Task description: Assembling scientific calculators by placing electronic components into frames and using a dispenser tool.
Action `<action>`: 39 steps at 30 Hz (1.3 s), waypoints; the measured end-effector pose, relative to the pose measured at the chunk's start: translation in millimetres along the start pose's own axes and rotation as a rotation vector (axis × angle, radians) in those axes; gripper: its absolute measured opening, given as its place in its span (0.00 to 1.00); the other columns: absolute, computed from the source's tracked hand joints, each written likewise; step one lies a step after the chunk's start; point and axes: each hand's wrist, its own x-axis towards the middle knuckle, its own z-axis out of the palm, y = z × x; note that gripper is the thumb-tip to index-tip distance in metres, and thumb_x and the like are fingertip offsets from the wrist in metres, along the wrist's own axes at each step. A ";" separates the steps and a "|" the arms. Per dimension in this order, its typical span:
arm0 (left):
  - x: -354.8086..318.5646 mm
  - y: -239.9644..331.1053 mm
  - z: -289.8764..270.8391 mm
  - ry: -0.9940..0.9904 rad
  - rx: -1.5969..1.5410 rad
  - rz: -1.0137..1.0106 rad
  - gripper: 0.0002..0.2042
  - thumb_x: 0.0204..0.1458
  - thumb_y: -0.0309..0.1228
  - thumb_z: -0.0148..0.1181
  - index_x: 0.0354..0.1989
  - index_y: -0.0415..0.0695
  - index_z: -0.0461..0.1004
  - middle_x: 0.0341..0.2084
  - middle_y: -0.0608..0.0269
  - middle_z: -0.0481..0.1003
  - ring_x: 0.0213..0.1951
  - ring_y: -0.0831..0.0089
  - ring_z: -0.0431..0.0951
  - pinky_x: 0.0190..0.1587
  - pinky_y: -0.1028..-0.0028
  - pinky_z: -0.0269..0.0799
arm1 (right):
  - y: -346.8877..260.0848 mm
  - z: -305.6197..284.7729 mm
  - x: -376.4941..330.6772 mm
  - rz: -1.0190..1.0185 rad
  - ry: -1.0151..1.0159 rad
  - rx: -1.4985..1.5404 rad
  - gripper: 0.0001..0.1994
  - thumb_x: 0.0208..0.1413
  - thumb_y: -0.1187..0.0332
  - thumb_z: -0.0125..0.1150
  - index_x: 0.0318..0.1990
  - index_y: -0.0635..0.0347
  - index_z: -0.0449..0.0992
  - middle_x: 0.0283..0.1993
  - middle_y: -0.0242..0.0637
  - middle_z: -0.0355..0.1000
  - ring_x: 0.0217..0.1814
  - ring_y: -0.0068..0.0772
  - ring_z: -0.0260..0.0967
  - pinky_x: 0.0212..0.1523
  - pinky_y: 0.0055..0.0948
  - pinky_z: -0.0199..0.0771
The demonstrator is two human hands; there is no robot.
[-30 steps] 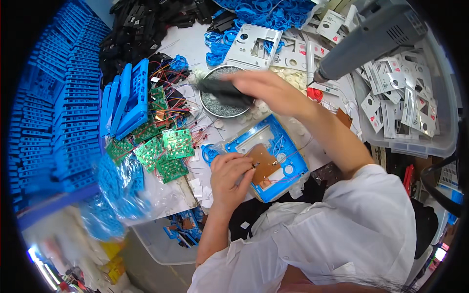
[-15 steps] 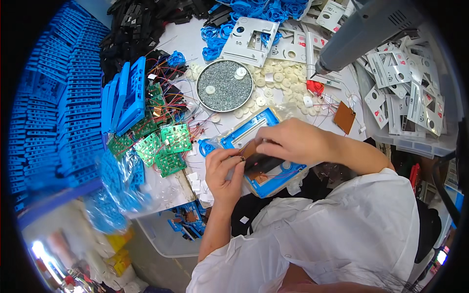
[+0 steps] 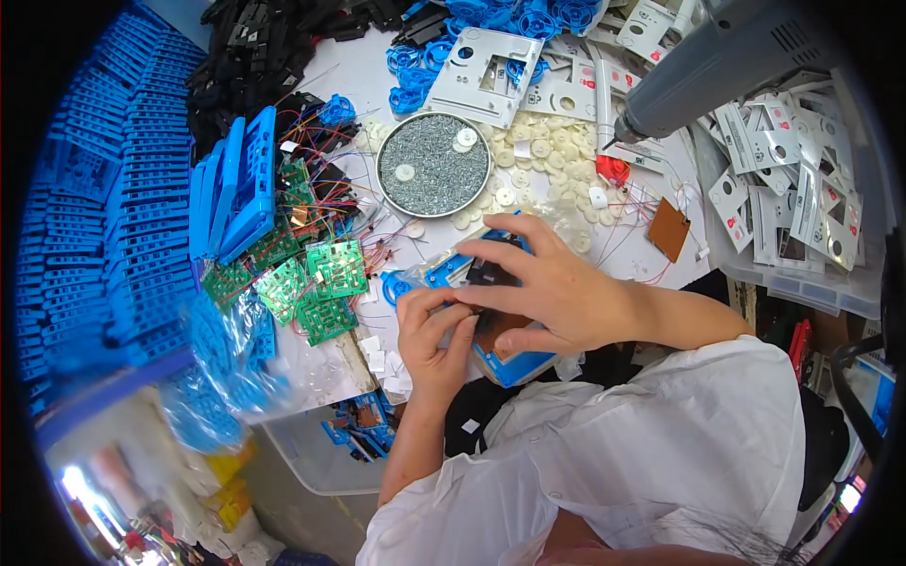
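Observation:
A blue plastic frame (image 3: 521, 370) lies at the table's near edge in front of me. Over it sits a black plastic part (image 3: 491, 274), beside a brown circuit board (image 3: 493, 330). My right hand (image 3: 557, 292) reaches across them from the right, fingers spread and touching the black part. At the frame's left side my left hand (image 3: 432, 340) is closed in a pinch, its fingertips against the black part's edge. What sits in that pinch is hidden.
A round tin of screws (image 3: 434, 165) stands beyond the frame, next to pale plastic discs (image 3: 552, 156). Green circuit boards (image 3: 330, 274) with wires lie left. A grey power screwdriver (image 3: 694, 80) hangs at upper right. Blue casings (image 3: 151, 189) are stacked far left.
My right hand has opened from a curled grip and spread over the frame. The black part has moved up and away along the frame, uncovering more brown board. My left hand stays pinched.

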 end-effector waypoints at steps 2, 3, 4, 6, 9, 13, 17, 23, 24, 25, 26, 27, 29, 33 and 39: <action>-0.2 1.5 0.0 -0.008 0.012 0.015 0.09 0.46 0.20 0.70 0.36 0.43 0.81 0.41 0.59 0.79 0.45 0.60 0.73 0.51 0.63 0.68 | 4.0 -6.1 1.5 -0.007 -0.016 -0.025 0.31 0.52 0.48 0.71 0.60 0.55 0.76 0.72 0.50 0.59 0.73 0.67 0.49 0.70 0.60 0.55; -0.5 1.1 0.0 0.003 0.000 -0.016 0.09 0.46 0.20 0.70 0.36 0.43 0.81 0.41 0.59 0.79 0.45 0.60 0.73 0.51 0.63 0.68 | 6.8 -13.3 0.0 0.006 -0.007 -0.017 0.31 0.52 0.47 0.71 0.60 0.54 0.76 0.73 0.50 0.58 0.74 0.67 0.48 0.70 0.61 0.54; -1.0 0.5 0.0 0.014 -0.012 -0.046 0.09 0.46 0.20 0.70 0.36 0.43 0.81 0.40 0.60 0.79 0.45 0.60 0.73 0.51 0.63 0.68 | 8.6 -17.3 -1.5 0.018 0.003 -0.010 0.32 0.52 0.46 0.71 0.60 0.54 0.76 0.74 0.50 0.57 0.75 0.68 0.46 0.71 0.62 0.53; -1.3 -0.3 0.5 0.020 -0.026 -0.067 0.09 0.46 0.21 0.71 0.36 0.43 0.81 0.40 0.60 0.79 0.44 0.60 0.73 0.50 0.63 0.68 | 6.8 -13.1 -6.6 0.008 0.010 0.032 0.30 0.50 0.50 0.72 0.58 0.54 0.78 0.73 0.50 0.59 0.73 0.68 0.49 0.70 0.63 0.54; -1.3 -1.1 1.8 0.006 -0.029 -0.039 0.09 0.46 0.21 0.71 0.35 0.44 0.82 0.40 0.60 0.78 0.44 0.60 0.73 0.50 0.63 0.68 | 4.2 -0.7 -4.9 0.013 0.007 0.052 0.29 0.50 0.51 0.72 0.57 0.54 0.78 0.72 0.50 0.59 0.73 0.69 0.49 0.69 0.64 0.55; -1.9 -2.1 1.7 -0.012 -0.008 -0.018 0.08 0.46 0.21 0.71 0.36 0.44 0.82 0.39 0.60 0.78 0.44 0.61 0.73 0.49 0.64 0.68 | 8.0 -1.7 0.4 0.015 0.047 0.011 0.30 0.49 0.51 0.72 0.58 0.54 0.78 0.72 0.50 0.60 0.74 0.69 0.49 0.70 0.62 0.55; -1.0 0.0 -0.5 0.014 -0.036 -0.049 0.08 0.47 0.20 0.70 0.35 0.43 0.81 0.38 0.60 0.78 0.42 0.62 0.73 0.48 0.66 0.68 | 20.4 -16.0 -3.5 0.034 0.093 -0.047 0.29 0.45 0.57 0.73 0.57 0.55 0.77 0.71 0.49 0.62 0.74 0.66 0.50 0.68 0.58 0.58; -1.1 -0.2 4.0 0.049 -0.116 -0.135 0.07 0.48 0.21 0.70 0.35 0.42 0.81 0.36 0.60 0.77 0.40 0.65 0.72 0.46 0.68 0.68 | 41.1 -8.2 -0.6 -0.034 -0.013 -0.135 0.30 0.40 0.66 0.77 0.56 0.55 0.77 0.62 0.40 0.71 0.68 0.52 0.63 0.68 0.53 0.61; -0.7 0.3 3.3 0.056 -0.105 -0.135 0.07 0.48 0.21 0.70 0.35 0.42 0.81 0.35 0.61 0.77 0.40 0.65 0.72 0.45 0.69 0.68 | 41.1 -5.6 1.9 -0.052 -0.024 -0.132 0.30 0.40 0.67 0.77 0.55 0.55 0.77 0.61 0.38 0.72 0.66 0.49 0.64 0.67 0.53 0.62; 0.5 1.2 2.6 0.063 -0.094 -0.134 0.07 0.48 0.20 0.70 0.35 0.42 0.81 0.35 0.61 0.76 0.39 0.66 0.72 0.45 0.69 0.68 | 40.9 -3.3 4.5 -0.070 -0.034 -0.129 0.29 0.40 0.68 0.77 0.54 0.55 0.77 0.59 0.37 0.73 0.65 0.46 0.66 0.65 0.53 0.63; 1.9 2.0 1.9 0.069 -0.083 -0.134 0.07 0.48 0.20 0.70 0.35 0.42 0.81 0.35 0.61 0.76 0.39 0.66 0.73 0.44 0.69 0.68 | 40.7 -2.1 5.9 -0.087 -0.044 -0.127 0.28 0.40 0.69 0.77 0.54 0.54 0.77 0.57 0.35 0.74 0.63 0.43 0.67 0.64 0.52 0.64; 3.7 2.2 0.3 0.069 -0.057 -0.122 0.07 0.47 0.20 0.71 0.35 0.42 0.82 0.35 0.61 0.76 0.39 0.66 0.73 0.44 0.69 0.68 | 38.1 -6.6 7.0 -0.089 -0.067 -0.129 0.28 0.41 0.68 0.77 0.54 0.55 0.77 0.56 0.35 0.74 0.61 0.43 0.68 0.62 0.51 0.66; 6.8 2.9 -6.3 0.075 0.002 -0.104 0.07 0.47 0.20 0.71 0.35 0.42 0.82 0.34 0.61 0.76 0.38 0.67 0.73 0.42 0.70 0.68 | 28.8 -23.7 9.4 -0.097 -0.116 -0.128 0.27 0.42 0.67 0.76 0.54 0.55 0.77 0.52 0.36 0.75 0.57 0.42 0.71 0.58 0.49 0.69; 12.2 5.5 -17.4 -0.011 0.028 -0.100 0.08 0.46 0.19 0.71 0.35 0.41 0.83 0.34 0.61 0.76 0.38 0.67 0.74 0.42 0.71 0.70 | 24.7 -36.8 4.4 0.029 -0.238 0.156 0.18 0.54 0.60 0.68 0.50 0.58 0.79 0.38 0.42 0.75 0.44 0.47 0.73 0.45 0.43 0.73; 21.8 4.6 -21.0 -0.076 0.022 -0.085 0.08 0.45 0.20 0.72 0.34 0.43 0.84 0.36 0.62 0.78 0.38 0.66 0.75 0.40 0.70 0.71 | 31.3 -23.1 1.9 0.270 -0.272 0.223 0.19 0.64 0.55 0.59 0.50 0.63 0.78 0.36 0.50 0.75 0.41 0.55 0.74 0.44 0.45 0.74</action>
